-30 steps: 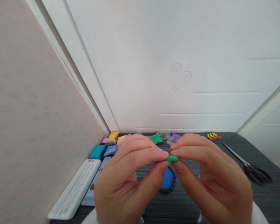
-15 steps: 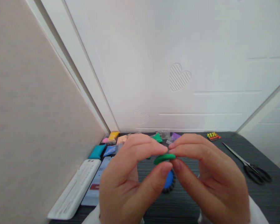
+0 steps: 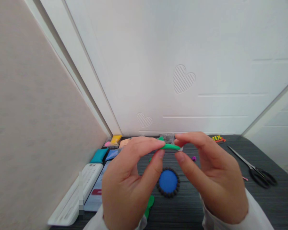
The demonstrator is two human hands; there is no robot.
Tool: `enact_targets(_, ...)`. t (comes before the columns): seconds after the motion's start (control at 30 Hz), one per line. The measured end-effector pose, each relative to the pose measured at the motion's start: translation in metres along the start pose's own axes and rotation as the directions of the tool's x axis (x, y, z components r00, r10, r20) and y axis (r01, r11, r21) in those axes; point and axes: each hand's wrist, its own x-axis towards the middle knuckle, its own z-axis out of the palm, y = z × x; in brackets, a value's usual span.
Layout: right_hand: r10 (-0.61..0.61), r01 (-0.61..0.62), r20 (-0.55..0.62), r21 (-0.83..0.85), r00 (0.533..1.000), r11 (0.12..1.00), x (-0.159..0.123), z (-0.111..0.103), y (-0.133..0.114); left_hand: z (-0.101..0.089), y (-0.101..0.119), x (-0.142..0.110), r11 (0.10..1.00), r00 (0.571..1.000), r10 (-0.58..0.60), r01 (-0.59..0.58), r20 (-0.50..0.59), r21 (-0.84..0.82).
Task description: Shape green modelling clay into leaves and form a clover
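A flat, slightly curved piece of green modelling clay [image 3: 172, 147] hangs above the table, seen nearly edge-on. My left hand [image 3: 132, 179] pinches its left end between thumb and fingers. Close to its right end, my right hand [image 3: 211, 175] has thumb and fingers apart, with a gap around the clay's tip. Below, on the table, lies a blue disc [image 3: 168, 181] ringed with small dark balls. Another green piece [image 3: 149, 204] shows beside my left wrist, partly hidden by it.
Scissors [image 3: 259, 175] lie at the right on the dark table. Bagged clay, including a teal packet [image 3: 99, 155], a blue one [image 3: 112, 154] and a yellow one [image 3: 116, 139], sits back left. A white power strip [image 3: 74, 198] and a phone [image 3: 94, 191] flank my left hand. A purple bit [image 3: 194, 158] lies near my right thumb.
My right fingers have parted and moved right, off the green clay. The left hand keeps its pinch, with the clay slightly higher. The blue disc now shows fully.
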Motion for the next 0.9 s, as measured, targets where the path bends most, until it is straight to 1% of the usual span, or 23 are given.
enact_targets(0.1, -0.109, 0.111, 0.022, -0.144, 0.994, 0.983, 0.002, -0.002, 0.001, 0.001, 0.001, -0.001, 0.994, 0.996, 0.086, -0.083, -0.038, 0.065)
enact_targets(0.2, -0.152, 0.160, 0.055, -0.191, 0.987, 0.968, 0.004, -0.003, 0.002, 0.003, 0.003, -0.002, 0.989, 0.993, 0.117, -0.114, -0.030, 0.095)
enact_targets(0.33, -0.146, 0.151, 0.045, -0.175, 0.988, 0.973, 0.004, -0.003, 0.001, 0.003, 0.008, -0.004, 0.997, 0.997, 0.070, -0.069, -0.038, 0.029)
enact_targets(0.47, -0.144, 0.149, 0.044, -0.165, 0.989, 0.975, 0.003, -0.003, -0.001, 0.002, 0.008, -0.004, 1.000, 0.999, 0.028, -0.028, -0.029, -0.009)
enact_targets(0.53, -0.154, 0.161, 0.059, -0.156, 0.986, 0.975, 0.004, -0.004, -0.003, 0.002, 0.005, -0.003, 0.997, 0.999, 0.003, -0.006, -0.033, -0.079)
enact_targets(0.6, -0.181, 0.194, 0.102, -0.136, 0.978, 0.972, 0.004, -0.004, -0.005, 0.003, 0.003, 0.000, 0.973, 0.996, -0.064, 0.048, -0.063, -0.226)
enact_targets(0.67, -0.217, 0.239, 0.166, -0.122, 0.962, 0.963, 0.004, -0.004, -0.006, 0.006, 0.000, 0.004, 0.906, 0.984, -0.166, 0.126, -0.067, -0.403)
enact_targets(0.73, -0.235, 0.269, 0.235, -0.121, 0.943, 0.956, 0.004, -0.002, -0.005, 0.007, -0.001, 0.007, 0.823, 0.968, -0.249, 0.199, -0.024, -0.532)
enact_targets(0.8, -0.219, 0.266, 0.286, -0.137, 0.933, 0.954, 0.003, 0.002, -0.003, 0.008, -0.001, 0.009, 0.766, 0.960, -0.279, 0.228, 0.008, -0.601)
enact_targets(0.9, -0.168, 0.227, 0.318, -0.160, 0.933, 0.961, 0.001, 0.007, -0.001, 0.006, 0.002, 0.010, 0.744, 0.962, -0.272, 0.204, -0.009, -0.637)
